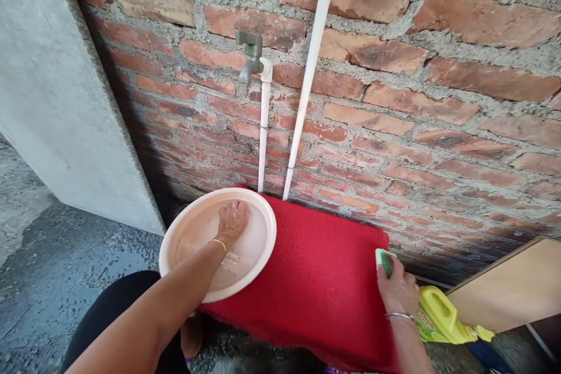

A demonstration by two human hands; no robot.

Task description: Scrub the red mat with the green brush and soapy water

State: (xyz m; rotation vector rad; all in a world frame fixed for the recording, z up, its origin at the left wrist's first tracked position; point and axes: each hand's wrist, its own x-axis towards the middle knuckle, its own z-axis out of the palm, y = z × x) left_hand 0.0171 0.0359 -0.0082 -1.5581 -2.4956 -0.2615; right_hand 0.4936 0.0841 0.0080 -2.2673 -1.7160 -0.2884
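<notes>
My left hand [233,217] is down in the cloudy water of a pale pink basin [268,219]. Its fingers look curled, and whatever they may hold is hidden. Over the right end of a red cloth [328,269], my right hand [398,286] grips a scrub brush [386,262] with a pale body and green bristles. The fingers are wrapped round the brush. The basin stands on the left part of the cloth, which drapes over a low surface.
A grey tap [249,57] on a white pipe [263,128] juts from the brick wall above the basin. Another white pipe [310,70] runs beside it. A yellow jug [442,315] lies tilted at the right, near a board [512,286]. The floor [87,280] is wet.
</notes>
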